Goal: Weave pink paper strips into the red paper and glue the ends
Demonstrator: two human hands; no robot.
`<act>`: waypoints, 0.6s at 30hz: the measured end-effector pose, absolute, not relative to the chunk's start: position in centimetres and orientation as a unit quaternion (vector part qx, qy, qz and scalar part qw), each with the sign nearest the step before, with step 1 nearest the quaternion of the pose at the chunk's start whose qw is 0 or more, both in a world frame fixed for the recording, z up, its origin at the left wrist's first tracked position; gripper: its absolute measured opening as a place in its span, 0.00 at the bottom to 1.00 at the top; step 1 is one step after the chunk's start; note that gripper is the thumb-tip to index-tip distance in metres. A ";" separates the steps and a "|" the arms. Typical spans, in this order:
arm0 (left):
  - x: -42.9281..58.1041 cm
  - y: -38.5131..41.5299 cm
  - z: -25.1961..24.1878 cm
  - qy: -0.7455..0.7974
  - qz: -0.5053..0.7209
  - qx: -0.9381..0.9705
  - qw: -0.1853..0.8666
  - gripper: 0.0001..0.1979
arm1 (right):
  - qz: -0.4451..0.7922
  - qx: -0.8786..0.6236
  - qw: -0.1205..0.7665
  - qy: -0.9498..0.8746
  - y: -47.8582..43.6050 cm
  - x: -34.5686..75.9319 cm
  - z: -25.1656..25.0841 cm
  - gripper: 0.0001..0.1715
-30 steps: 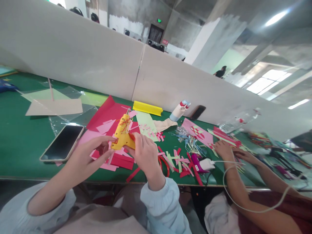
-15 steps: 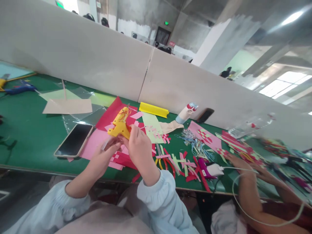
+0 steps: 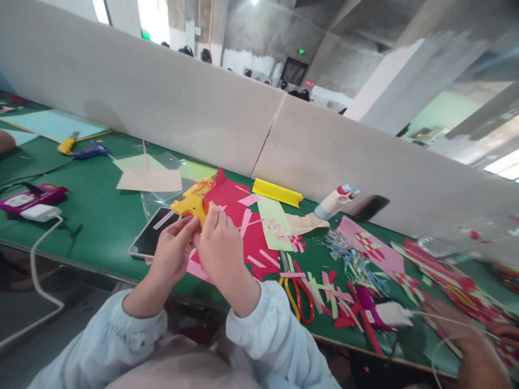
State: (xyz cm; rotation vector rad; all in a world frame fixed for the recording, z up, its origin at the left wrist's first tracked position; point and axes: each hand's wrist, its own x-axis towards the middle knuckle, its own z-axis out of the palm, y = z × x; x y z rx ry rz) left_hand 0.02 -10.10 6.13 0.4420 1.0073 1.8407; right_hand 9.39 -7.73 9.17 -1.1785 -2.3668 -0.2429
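Note:
A yellow glue gun is held up over the table, and my right hand has its fingers wrapped round the handle. My left hand is pinched close beside it, its fingertips near the bottom of the handle; what it holds is too small or hidden to name. A thin pale strip shows just above my left hand, over a phone. Red paper and pink strips lie behind and right of my hands.
Scissors and paper strips lie right of my hands. Farther back are a folded yellow piece, a bottle and a dark phone. Another person's hand is at far right. A blue glue gun lies left.
The view has swung left, so table items appear farther right. The glue gun is tilted a little more to the left, and my hands are closer together.

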 end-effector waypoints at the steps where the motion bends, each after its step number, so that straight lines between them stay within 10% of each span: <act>1: -0.4 -10.3 6.1 0.413 0.755 0.191 0.472 0.19 | -0.088 -0.422 0.239 -0.870 -7.8 8.8 9.2 0.26; 9: -6.7 -10.5 6.7 0.406 0.805 0.121 0.415 0.06 | -0.064 -0.307 0.261 -0.913 -8.6 5.2 9.9 0.37; 18: -17.8 -7.8 6.4 0.490 0.814 0.117 0.289 0.07 | 0.037 -0.317 0.150 -0.936 -9.3 5.3 9.2 0.28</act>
